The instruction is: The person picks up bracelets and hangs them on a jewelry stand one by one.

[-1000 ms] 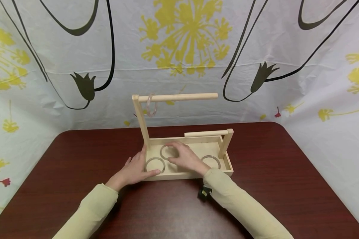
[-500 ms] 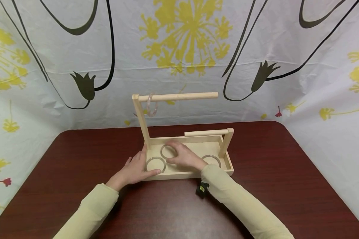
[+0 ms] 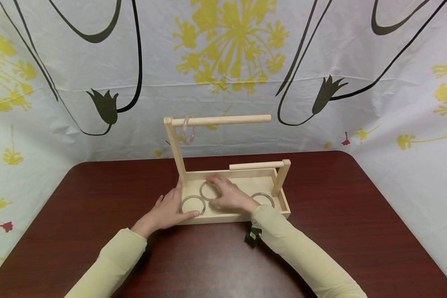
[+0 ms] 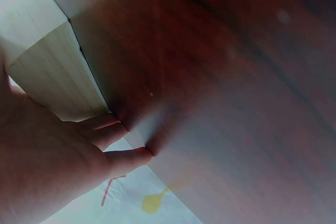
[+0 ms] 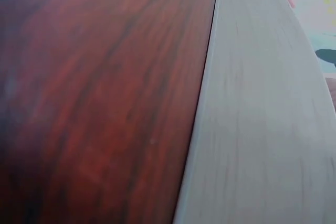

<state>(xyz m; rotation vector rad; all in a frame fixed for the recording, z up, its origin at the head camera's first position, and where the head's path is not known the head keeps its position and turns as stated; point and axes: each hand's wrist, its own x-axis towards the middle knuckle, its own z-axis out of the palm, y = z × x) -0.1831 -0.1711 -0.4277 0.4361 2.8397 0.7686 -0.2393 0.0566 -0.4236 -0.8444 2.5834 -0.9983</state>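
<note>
My right hand (image 3: pixel 229 196) reaches into a shallow wooden tray (image 3: pixel 223 220), its fingers and thumb curled at a clear ring like a bangle (image 3: pixel 200 190) lying on the tray floor. The left hand (image 3: pixel 165 211) rests at the tray's left end, thumb stretched across the front wall; in the left wrist view its extended fingers (image 4: pixel 128 162) lie along the outer side. Near that thumb lies a second bangle (image 3: pixel 193 196), and a third bangle (image 3: pixel 262 194) sits toward the right, partly behind the right wrist. Another bangle (image 3: pixel 184 133) hangs from the upper wooden bar (image 3: pixel 227 120).
A tall post (image 3: pixel 176 153) at the tray's left end carries the upper bar. On the right, a shorter post (image 3: pixel 281 178) bears a lower bar (image 3: pixel 255 166). All of it stands on a dark red-brown table (image 3: pixel 115 194), with patterned white sheeting (image 3: pixel 223 99) behind and at both sides.
My right hand has shifted only slightly around the bangle, which stays about where it was in the tray. The left hand has not visibly moved.
</note>
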